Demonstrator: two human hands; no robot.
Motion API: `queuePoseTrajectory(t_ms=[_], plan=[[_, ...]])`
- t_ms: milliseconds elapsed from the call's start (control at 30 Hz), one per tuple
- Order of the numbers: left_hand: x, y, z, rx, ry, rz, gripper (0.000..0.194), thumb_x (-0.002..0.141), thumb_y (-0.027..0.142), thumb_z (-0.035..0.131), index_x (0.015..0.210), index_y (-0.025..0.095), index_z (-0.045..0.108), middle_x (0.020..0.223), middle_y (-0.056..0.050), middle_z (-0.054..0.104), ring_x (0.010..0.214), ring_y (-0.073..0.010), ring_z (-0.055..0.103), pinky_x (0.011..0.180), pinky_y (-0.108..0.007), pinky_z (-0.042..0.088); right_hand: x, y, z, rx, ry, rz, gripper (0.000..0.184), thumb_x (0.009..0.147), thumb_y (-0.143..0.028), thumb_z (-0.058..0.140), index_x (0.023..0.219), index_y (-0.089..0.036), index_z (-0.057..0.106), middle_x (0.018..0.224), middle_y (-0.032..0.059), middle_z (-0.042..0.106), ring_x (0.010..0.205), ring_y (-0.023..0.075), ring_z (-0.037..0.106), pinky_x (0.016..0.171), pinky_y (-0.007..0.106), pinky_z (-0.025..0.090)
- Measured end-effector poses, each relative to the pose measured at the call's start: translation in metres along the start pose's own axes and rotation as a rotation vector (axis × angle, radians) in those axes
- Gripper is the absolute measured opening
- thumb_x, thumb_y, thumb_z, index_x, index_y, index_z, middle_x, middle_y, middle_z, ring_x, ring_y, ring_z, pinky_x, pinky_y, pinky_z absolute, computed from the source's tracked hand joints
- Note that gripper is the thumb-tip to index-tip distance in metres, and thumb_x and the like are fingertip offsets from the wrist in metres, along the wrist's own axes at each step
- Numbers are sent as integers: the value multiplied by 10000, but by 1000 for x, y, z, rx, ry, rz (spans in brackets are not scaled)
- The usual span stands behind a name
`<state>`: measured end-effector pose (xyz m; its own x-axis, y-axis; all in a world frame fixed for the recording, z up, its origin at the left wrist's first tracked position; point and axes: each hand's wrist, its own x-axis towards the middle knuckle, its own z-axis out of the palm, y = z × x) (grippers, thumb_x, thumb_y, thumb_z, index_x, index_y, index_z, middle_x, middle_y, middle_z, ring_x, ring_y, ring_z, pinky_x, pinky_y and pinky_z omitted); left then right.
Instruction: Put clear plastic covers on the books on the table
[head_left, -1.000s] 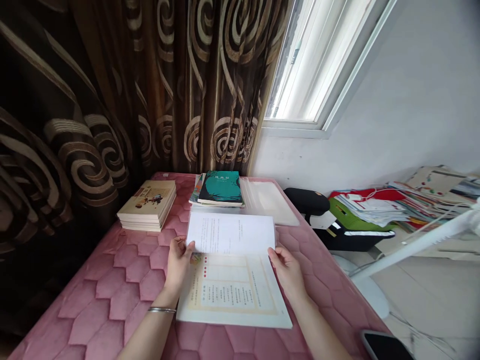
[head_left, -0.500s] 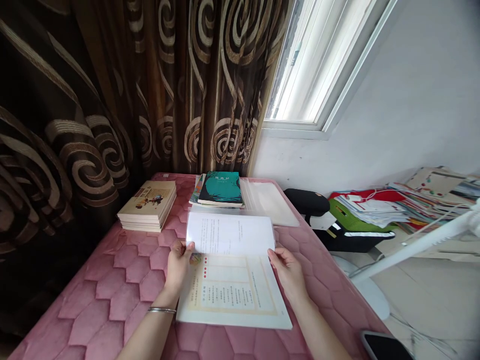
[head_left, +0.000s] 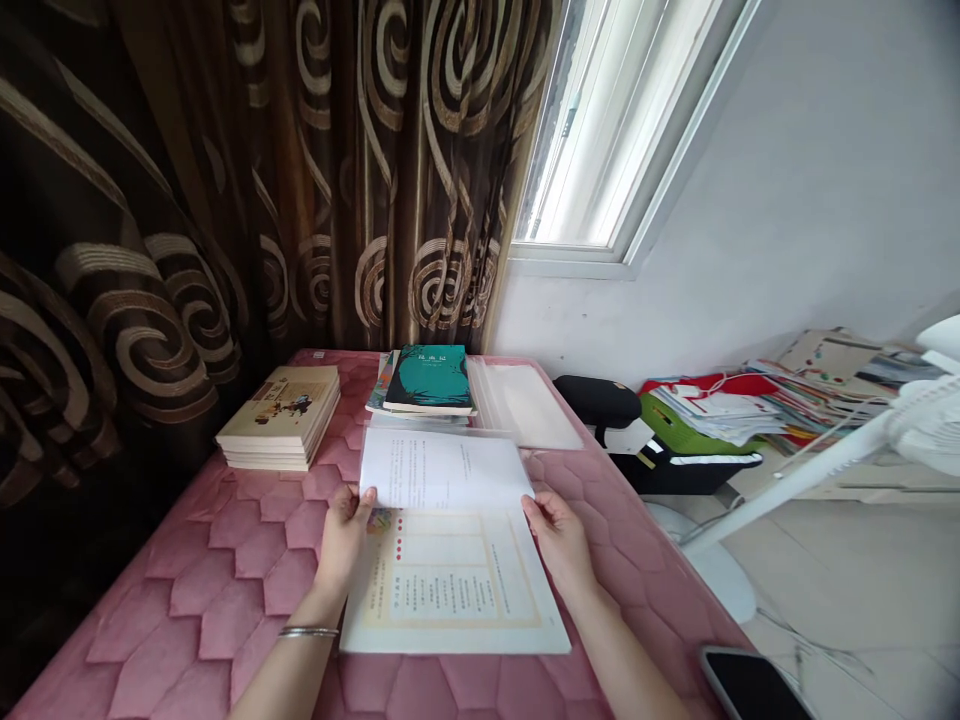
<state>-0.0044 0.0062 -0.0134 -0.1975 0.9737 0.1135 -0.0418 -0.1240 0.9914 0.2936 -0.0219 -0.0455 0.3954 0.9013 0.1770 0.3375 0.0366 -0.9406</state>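
An open paper booklet lies on a pink quilted cover (head_left: 180, 620), its printed lower page (head_left: 450, 590) flat and its white text page (head_left: 442, 470) raised. My left hand (head_left: 343, 535) pinches that raised page at its left edge, with a metal bangle (head_left: 307, 631) on the wrist. My right hand (head_left: 561, 540) holds the page's right edge. Just beyond the booklet are a stack of cream illustrated books (head_left: 281, 420) and a teal-covered book (head_left: 429, 380) on other books. A clear plastic sleeve (head_left: 525, 405) lies beside them.
A black phone (head_left: 750, 685) lies at the cover's near right corner. Brown swirl-patterned curtains (head_left: 225, 180) hang along the far side. Beyond the right edge, a black seat (head_left: 589, 400) and piled papers (head_left: 712, 415) sit lower down, with a white stand (head_left: 787, 480) crossing them.
The whole scene sits slightly further left and lower in view, as my head has shifted. Both hands still hold the raised page, with no clear change in their grip.
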Motion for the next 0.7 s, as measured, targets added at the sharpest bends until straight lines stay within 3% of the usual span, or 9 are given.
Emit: queuePoseTrajectory(t_ms=[133, 267, 367, 700], plan=[[0, 0, 1, -98, -52, 24, 408, 702, 553, 686, 853, 189, 580, 810, -19, 652, 751, -163, 598, 692, -256, 473, 1, -1, 4, 67, -2, -10, 393, 735, -617, 600, 767, -226, 573, 678, 7, 621, 609, 180, 553, 563, 281, 437], [0, -3, 1, -128, -64, 30, 321, 728, 477, 696, 835, 196, 584, 833, -13, 657, 749, -143, 595, 708, -239, 469, 1, -5, 6, 168, 56, -27, 396, 688, -574, 668, 840, -229, 547, 741, 16, 630, 636, 178, 558, 580, 282, 453], [0, -3, 0, -122, -47, 36, 315, 724, 476, 701, 802, 194, 586, 792, -3, 647, 733, -140, 592, 711, -239, 468, 1, -7, 4, 153, -14, -28, 399, 722, -577, 634, 898, -220, 600, 792, 32, 663, 680, 190, 582, 598, 282, 459], [0, -3, 1, -115, -54, 32, 301, 738, 467, 690, 813, 189, 602, 777, -7, 641, 725, -149, 583, 719, -263, 468, 2, -9, -6, 40, -88, -13, 422, 735, -621, 587, 671, -205, 606, 571, -18, 574, 545, 152, 507, 510, 247, 375]])
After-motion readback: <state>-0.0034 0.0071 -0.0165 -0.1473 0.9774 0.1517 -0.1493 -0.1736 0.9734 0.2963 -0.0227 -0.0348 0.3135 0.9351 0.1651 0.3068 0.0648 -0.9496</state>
